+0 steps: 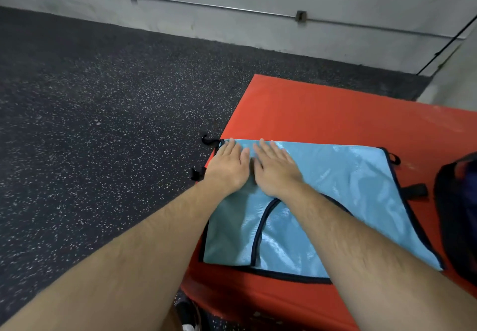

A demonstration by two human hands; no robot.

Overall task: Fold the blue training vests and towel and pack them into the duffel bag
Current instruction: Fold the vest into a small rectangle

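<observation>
Flattening of the blue vest (335, 201) at the left edge of the red worktop (322, 114).
Side by side on its far-left corner, left hand (228, 167) and right hand (275, 168), each grip wide, fingers straight, holding nothing; risks, as judged: slick fabric sliding off the left edge to the floor (103, 124) under a sideways push; ripples at right pressed into creases; count: hands two; vests one; duffel bag (456, 214) one, at right; towels none in view.

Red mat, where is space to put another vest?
Bare: the red mat's far half, beyond the blue vest, and a thin strip along its near edge. Crowded: the right side by the dark bag, and the left corner, where left hand and right hand press the vest.
</observation>
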